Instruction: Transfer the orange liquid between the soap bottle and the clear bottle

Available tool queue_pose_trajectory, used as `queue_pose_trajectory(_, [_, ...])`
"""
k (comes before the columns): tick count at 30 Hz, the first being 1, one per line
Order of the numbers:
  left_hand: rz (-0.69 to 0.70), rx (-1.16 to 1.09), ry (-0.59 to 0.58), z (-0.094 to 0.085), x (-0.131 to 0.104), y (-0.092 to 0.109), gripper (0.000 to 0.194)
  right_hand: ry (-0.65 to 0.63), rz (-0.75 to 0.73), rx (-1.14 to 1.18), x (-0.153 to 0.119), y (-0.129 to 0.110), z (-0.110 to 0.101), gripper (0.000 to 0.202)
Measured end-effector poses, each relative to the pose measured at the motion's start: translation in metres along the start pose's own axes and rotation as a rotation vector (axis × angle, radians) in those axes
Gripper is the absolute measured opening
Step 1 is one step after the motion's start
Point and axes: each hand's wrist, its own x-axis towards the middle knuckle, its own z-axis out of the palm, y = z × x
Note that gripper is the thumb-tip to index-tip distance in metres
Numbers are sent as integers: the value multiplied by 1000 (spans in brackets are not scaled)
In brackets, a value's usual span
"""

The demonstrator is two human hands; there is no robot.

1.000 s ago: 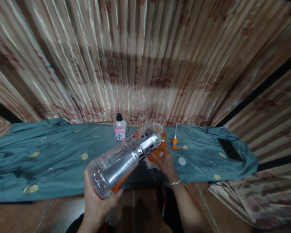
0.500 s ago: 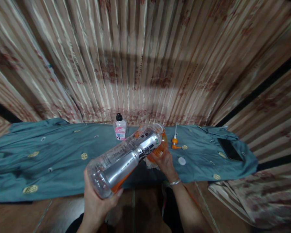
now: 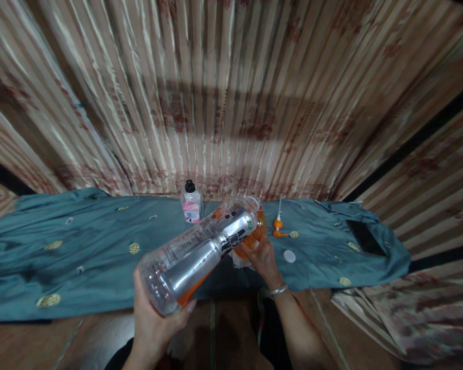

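Two bottles are in our hands. Our left hand has its fingers closed around the base of the clear bottle, silver-labelled and tilted, which hides much of the orange bottle that our right hand grips. On the cloth-covered tabletop, a pump, white disc and pink-labelled bottle are near.

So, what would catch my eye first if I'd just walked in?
Probably the big clear bottle with the silver label, slanting across the middle in the left hand. Its neck end is by an orange bottle in the right hand. After that, the striped curtain behind, filling the upper part.
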Motion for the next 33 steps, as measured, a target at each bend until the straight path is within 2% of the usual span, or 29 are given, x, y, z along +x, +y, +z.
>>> queue_pose_trajectory(5, [34,-32,73,-3,5,-3,94,-1,68,68,-1,-6,1,64])
queue_pose_trajectory(7, [19,22,-29,-6,10,-6,101,1,78,88,-1,-6,2,65])
queue_pose_trajectory(9, [7,49,-49,-7,12,-6,107,11,82,95,-1,-6,2,65])
queue_pose_trajectory(12, [21,-18,76,1,3,0,103,13,78,90,-2,-6,1,62])
queue_pose_trajectory(14, [18,-15,90,6,-3,6,101,7,78,91,-1,-6,0,61])
queue_pose_trajectory(18, [28,2,48,3,0,6,99,-2,87,94,0,-7,-1,64])
queue_pose_trajectory(23, [57,50,-64,-17,20,-10,90,-14,98,80,0,-9,-2,66])
queue_pose_trajectory(25, [63,47,-71,-19,23,-14,91,-4,97,65,0,-10,-1,67])
queue_pose_trajectory(29, [39,52,-43,-10,14,-5,89,11,85,57,0,-9,0,64])
queue_pose_trajectory(31, [30,5,30,-2,5,4,86,4,88,53,0,-7,0,65])
queue_pose_trajectory(33, [-2,-32,55,5,-2,11,88,0,93,61,1,-5,1,69])
